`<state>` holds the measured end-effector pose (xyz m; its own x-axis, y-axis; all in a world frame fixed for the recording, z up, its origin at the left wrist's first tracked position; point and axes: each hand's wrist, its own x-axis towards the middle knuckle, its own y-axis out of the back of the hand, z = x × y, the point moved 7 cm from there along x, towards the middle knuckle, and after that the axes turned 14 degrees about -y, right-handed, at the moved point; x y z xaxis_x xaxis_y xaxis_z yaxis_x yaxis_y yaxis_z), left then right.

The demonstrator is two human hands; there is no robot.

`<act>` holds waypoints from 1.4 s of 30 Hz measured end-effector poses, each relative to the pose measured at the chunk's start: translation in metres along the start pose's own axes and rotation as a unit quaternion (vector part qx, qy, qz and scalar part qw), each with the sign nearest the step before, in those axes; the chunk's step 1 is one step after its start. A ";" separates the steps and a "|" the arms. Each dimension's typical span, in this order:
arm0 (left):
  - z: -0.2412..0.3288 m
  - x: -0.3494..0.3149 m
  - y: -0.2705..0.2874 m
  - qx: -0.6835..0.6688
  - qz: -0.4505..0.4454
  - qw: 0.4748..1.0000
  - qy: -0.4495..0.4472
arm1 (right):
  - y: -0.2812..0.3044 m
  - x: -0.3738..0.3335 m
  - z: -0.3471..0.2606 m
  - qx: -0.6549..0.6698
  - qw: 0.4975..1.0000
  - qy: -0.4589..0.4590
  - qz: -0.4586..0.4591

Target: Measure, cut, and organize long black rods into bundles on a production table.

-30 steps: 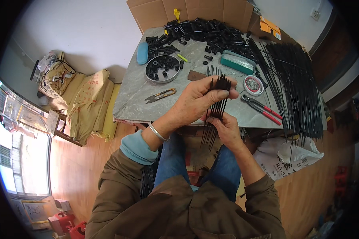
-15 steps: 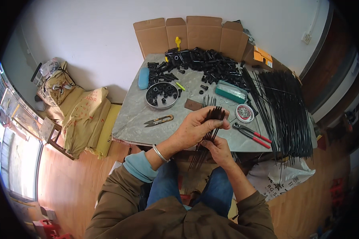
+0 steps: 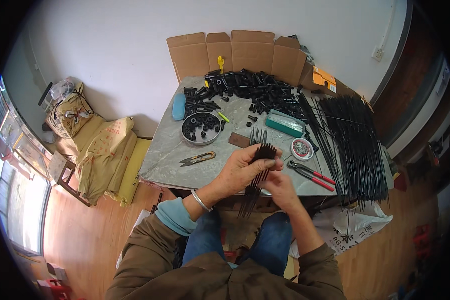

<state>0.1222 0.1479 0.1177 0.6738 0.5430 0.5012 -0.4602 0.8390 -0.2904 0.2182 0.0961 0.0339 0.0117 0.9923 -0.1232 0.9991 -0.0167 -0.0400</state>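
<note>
A fanned bundle of thin black rods [image 3: 252, 192] slants over the table's front edge, its lower ends hanging above my knees. My left hand [image 3: 241, 172] is closed round its upper part, the thumb pressed across the rods. Just below and to the right, my right hand [image 3: 280, 190] is closed against the same bundle; its fingertips are partly hidden behind the rods. Beyond the bundle, several thin dark rods [image 3: 258, 135] stand up near a small brown plate [image 3: 239, 140] on the grey table [image 3: 160, 157].
Left of my hands are thread snips [image 3: 198, 159] and a round tin of black parts [image 3: 201, 142]. To the right lie red-handled pincers [image 3: 312, 176], a small tub [image 3: 301, 149], a green box [image 3: 286, 123] and many long black rods [image 3: 360, 150]. Black fittings [image 3: 255, 87] fill the back.
My right thumb has left the front of the bundle, and that hand now curls at its right side. The rods are spread into a flatter fan in my left hand. The view has shifted slightly.
</note>
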 end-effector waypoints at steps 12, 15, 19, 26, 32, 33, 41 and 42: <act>0.005 0.002 0.002 0.147 -0.030 0.988 -0.046 | -0.021 -0.043 -0.175 -0.506 0.767 0.383 0.094; 0.010 0.004 -0.002 0.149 -0.045 0.986 -0.060 | -0.020 -0.039 -0.180 -0.502 0.778 0.374 0.049; 0.013 0.000 -0.001 0.073 -0.044 0.996 -0.029 | 0.048 0.027 -0.167 -0.121 0.974 0.161 0.107; 0.014 0.002 0.003 0.099 -0.038 0.993 -0.056 | 0.183 0.149 -0.059 -0.489 0.788 -0.034 0.373; 0.015 0.003 0.004 0.101 -0.035 0.992 -0.060 | 0.186 0.186 -0.044 -0.623 0.705 -0.086 0.328; 0.014 0.004 0.005 0.111 -0.047 0.991 -0.053 | 0.188 0.187 -0.046 -0.623 0.705 -0.088 0.327; 0.013 0.004 0.006 0.095 -0.022 0.994 -0.045 | 0.175 0.152 -0.090 -0.576 0.722 0.045 0.380; 0.012 0.005 0.003 0.094 -0.025 0.994 -0.044 | 0.176 0.142 -0.093 -0.575 0.721 0.044 0.383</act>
<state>0.1167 0.1527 0.1290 0.6484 0.4889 0.5835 -0.5334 0.8387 -0.1099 0.4000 0.2458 0.1012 0.5305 0.7506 0.3940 0.0706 -0.5023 0.8618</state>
